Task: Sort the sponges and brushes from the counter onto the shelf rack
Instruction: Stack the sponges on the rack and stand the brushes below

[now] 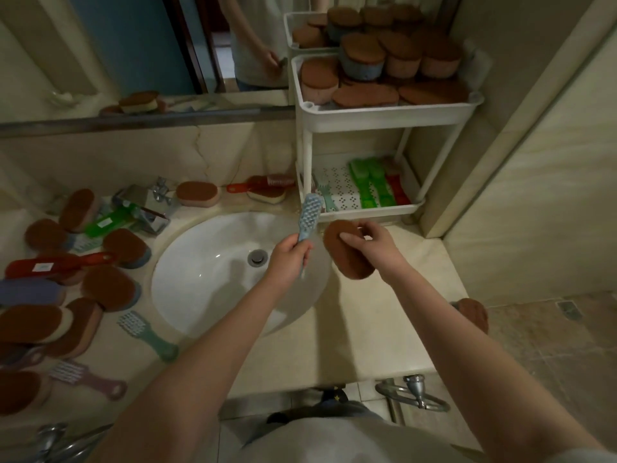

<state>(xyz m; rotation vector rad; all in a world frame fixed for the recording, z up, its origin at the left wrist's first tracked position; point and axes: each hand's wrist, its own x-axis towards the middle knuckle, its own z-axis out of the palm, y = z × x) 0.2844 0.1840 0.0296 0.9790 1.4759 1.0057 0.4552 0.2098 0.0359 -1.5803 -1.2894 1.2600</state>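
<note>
My left hand (pixel 289 259) grips a pale blue brush (pixel 309 217) by its handle, bristle head up, over the sink's right side. My right hand (pixel 374 243) holds a brown-topped sponge (pixel 344 253) just in front of the white shelf rack (pixel 384 115). The rack's top tier is piled with several brown sponges (pixel 364 55). Its lower tier (pixel 337 187) holds green brushes (pixel 369 185), a red one and a teal one. Left of the sink, several sponges (pixel 108 287) and brushes (pixel 147 335) lie on the counter.
The white basin (pixel 207 272) sits mid-counter with a chrome tap (pixel 147 203) behind it. A sponge (pixel 197 193) and a red brush (pixel 263 185) lie along the back wall. A mirror (pixel 133 45) hangs above. One sponge (pixel 472 312) sits at the counter's right edge.
</note>
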